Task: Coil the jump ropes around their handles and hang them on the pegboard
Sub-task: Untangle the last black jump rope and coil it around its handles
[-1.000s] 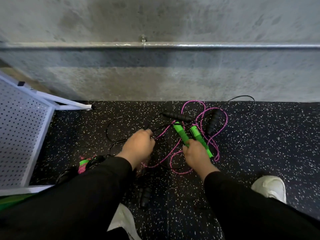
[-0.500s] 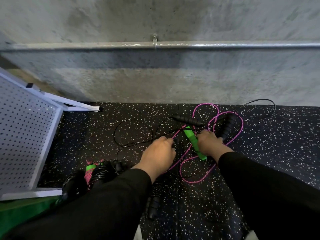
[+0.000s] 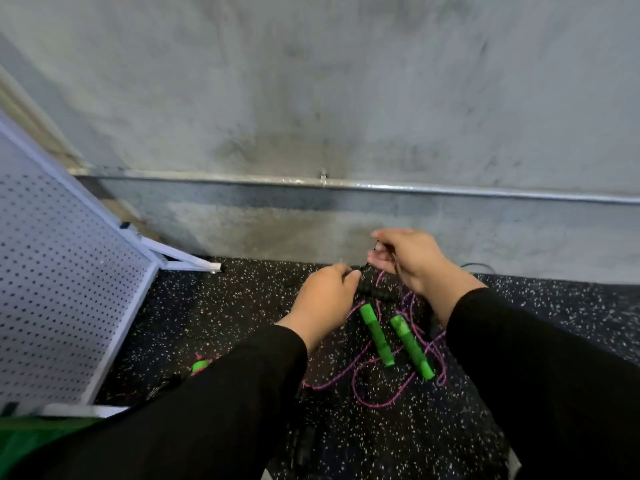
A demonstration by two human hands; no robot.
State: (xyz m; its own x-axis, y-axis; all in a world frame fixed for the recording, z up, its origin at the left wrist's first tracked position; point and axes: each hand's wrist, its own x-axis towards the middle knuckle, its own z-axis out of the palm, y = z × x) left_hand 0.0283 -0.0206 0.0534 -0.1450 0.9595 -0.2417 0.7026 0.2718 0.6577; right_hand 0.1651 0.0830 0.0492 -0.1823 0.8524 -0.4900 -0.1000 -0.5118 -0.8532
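Lifting of black jump rope handles (image 3: 375, 289) off the floor (image 3: 485, 427), just above the green handles. Left hand (image 3: 323, 299): fingers curled round the near end of the black handles. Right hand (image 3: 408, 259): raised beyond and to the right of the black handles, fingers pinching a thin black cord (image 3: 381, 249). Green handles (image 3: 396, 336): released since half a second ago, when the right hand lay on them; now lying side by side on the floor, near ends angled right, no hand touching.

Meaning for task, as judged: attention switched from the green-handled rope to the black one; coiling of the black cord about to start, or untangling first. Nothing in these hands hung yet.

Condition of ropes: pink cord (image 3: 370, 393) in loose loops around and beneath the green handles, uncoiled. Black cord fine and hard to trace against the speckled floor; one arc (image 3: 479, 266) at the wall foot, right of the green handles. Black handles ridged, blurred by motion; whether one or both in the left hand, cannot tell. Another green-and-pink bundle (image 3: 201, 365) left of the green handles, partly behind the left sleeve.

White pegboard (image 3: 59, 289): far left of the green handles, leaning, visible face bare of ropes.
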